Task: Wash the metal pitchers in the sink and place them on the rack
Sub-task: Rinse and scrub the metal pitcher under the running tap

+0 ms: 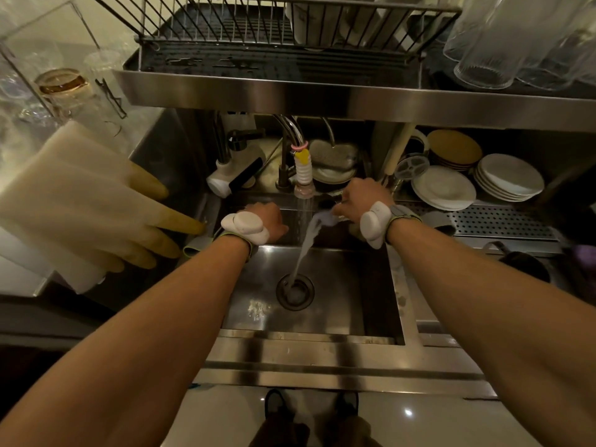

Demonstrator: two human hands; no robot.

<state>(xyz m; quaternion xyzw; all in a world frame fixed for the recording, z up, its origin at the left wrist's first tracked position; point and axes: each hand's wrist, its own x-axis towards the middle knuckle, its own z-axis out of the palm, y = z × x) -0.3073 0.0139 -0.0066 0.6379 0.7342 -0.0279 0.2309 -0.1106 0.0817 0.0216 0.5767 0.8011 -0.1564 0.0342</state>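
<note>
- Metal pitcher (pixel 325 217), mostly hidden, is gripped and tipped by the right hand (pixel 361 196), spilling milky water (pixel 306 240) beneath the faucet (pixel 303 175).
- Left hand (pixel 266 221): fingers hidden, so its grip cannot be told.
- Sink (pixel 348 285): rinsing seems to be under way, and no pitcher shows on the rack (pixel 225 33) yet.

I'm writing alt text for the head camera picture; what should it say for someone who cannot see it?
Seen from above, a person's left hand and right hand are held by a running tap over a steel sink, where a milky stream falls to the drain. A wire rack sits on the shelf above; plates are stacked at right.
</note>
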